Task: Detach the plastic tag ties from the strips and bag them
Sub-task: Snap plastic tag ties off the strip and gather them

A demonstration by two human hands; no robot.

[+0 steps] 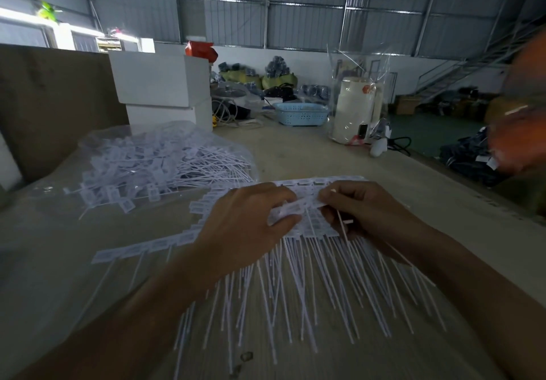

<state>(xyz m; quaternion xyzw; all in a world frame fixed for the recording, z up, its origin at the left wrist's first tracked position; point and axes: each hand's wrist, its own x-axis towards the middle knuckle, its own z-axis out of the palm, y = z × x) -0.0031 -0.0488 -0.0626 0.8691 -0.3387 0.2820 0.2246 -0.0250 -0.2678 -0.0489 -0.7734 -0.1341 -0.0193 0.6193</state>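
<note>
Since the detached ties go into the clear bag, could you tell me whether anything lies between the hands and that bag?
Nothing visible does. The left hand and right hand hold a tag tie over the strips; the clear bag of loose ties lies to the left, with only bare table between.

Both forearms are bare — no sleeves, watch or gloves on the hands.
</note>
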